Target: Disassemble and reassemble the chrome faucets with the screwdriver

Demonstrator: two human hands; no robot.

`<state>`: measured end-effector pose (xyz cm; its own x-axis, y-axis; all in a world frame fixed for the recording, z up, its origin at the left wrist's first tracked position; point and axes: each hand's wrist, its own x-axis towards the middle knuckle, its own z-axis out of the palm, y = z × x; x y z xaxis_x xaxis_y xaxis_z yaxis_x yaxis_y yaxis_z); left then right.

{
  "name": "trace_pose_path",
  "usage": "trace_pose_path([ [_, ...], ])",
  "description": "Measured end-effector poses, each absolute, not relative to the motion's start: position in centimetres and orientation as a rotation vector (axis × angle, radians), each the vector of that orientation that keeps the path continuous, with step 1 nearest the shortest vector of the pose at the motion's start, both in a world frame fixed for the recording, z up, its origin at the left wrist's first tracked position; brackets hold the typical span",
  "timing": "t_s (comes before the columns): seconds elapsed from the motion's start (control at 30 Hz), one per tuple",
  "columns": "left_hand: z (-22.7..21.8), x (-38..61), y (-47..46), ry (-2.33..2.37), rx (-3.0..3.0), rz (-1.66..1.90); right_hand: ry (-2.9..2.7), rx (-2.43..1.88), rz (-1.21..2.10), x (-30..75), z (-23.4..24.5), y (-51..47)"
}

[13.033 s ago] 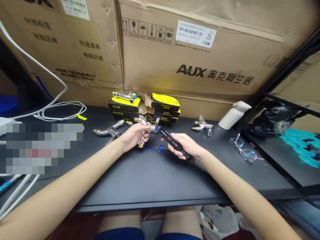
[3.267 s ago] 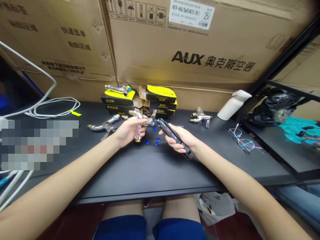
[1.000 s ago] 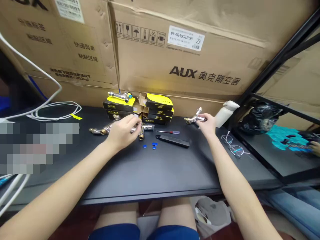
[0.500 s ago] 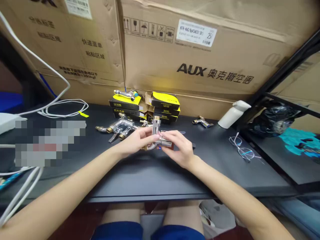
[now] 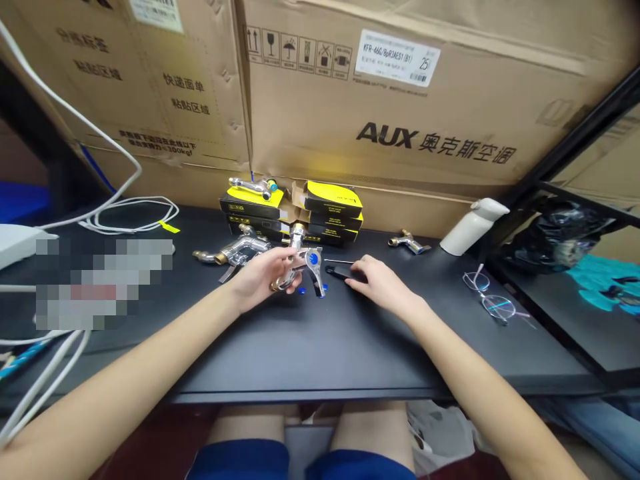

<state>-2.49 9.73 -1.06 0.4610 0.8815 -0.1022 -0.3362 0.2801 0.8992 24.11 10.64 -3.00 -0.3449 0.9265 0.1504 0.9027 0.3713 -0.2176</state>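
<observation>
My left hand (image 5: 265, 277) is closed around a chrome faucet (image 5: 285, 279), held just above the table with its brass-threaded end up. The faucet's lever handle (image 5: 316, 277) points down toward the right and has a blue round piece at its pivot. Small blue caps (image 5: 302, 291) lie on the table beneath it. My right hand (image 5: 377, 283) rests low over the table to the right, fingers curled together. From its fingertips a screwdriver's thin metal shaft (image 5: 338, 261) sticks out leftward; the handle is hidden by the hand. A slim black tool (image 5: 336, 272) lies beside it, partly under the fingers.
Several chrome faucets (image 5: 240, 250) lie behind my left hand. Stacked black-and-yellow boxes (image 5: 334, 205) stand at the back, one faucet (image 5: 253, 187) on top. Another faucet (image 5: 409, 243), a white bottle (image 5: 473, 227) and glasses (image 5: 495, 305) are rightward; white cables (image 5: 130, 215) lie left.
My right hand has let go of the faucet and moved right to the screwdriver on the table. My left hand has turned the faucet, so its lever with the blue piece now shows.
</observation>
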Motion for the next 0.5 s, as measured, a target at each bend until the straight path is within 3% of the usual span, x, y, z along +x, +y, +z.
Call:
trace_pose_path([
  [0.13, -1.3, -2.8, 9.8, 0.692, 1.033, 0.940, -2.394, -1.641, 0.155, 24.3, -2.8, 10.7],
  [0.37, -1.7, -2.8, 10.0, 0.709, 1.159, 0.930, -1.985, -1.207, 0.406, 22.8, -2.1, 9.3],
  [0.5, -1.8, -2.8, 10.1, 0.729, 1.165, 0.942, -1.903, -1.104, 0.362, 21.9, -2.0, 8.3],
])
